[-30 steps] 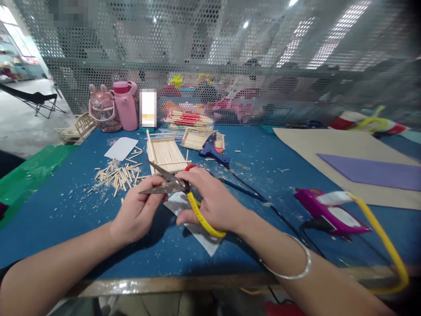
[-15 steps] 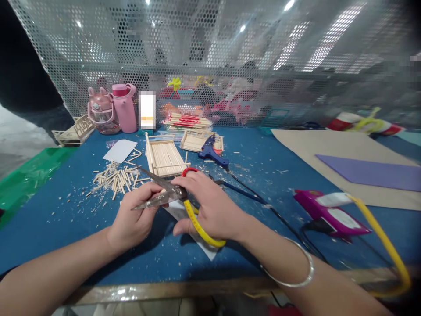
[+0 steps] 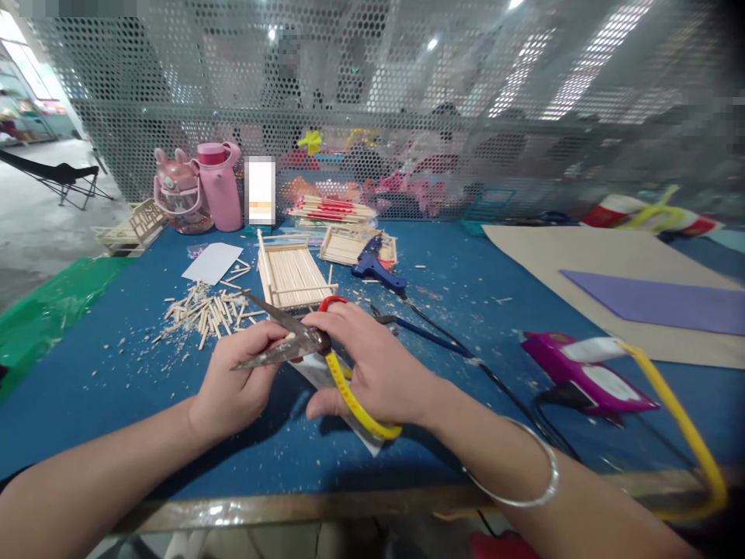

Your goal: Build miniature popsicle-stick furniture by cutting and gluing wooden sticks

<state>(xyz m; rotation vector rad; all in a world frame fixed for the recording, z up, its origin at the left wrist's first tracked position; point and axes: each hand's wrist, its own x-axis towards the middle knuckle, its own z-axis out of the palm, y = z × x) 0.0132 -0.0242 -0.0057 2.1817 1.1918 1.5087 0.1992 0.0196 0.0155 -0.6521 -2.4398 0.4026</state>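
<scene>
My right hand is closed around the handles of the scissors, one handle wrapped in yellow tape, the other red. The blades stand apart and point left. My left hand is closed at the blades, its fingertips pinching a small wooden stick of which only a pale end shows. Beneath the hands lies a white paper, partly hidden. Just beyond them is a small frame of wooden sticks. A loose pile of cut sticks lies left of it.
A blue glue gun rests by a second stick frame; its cable runs right. Farther right are a magenta device with a yellow strap and a purple sheet. Pink bottles stand against the perforated metal screen.
The dark shape at the upper left has gone from view, and a folding chair shows there now. My hands and the scissors keep nearly the same pose.
</scene>
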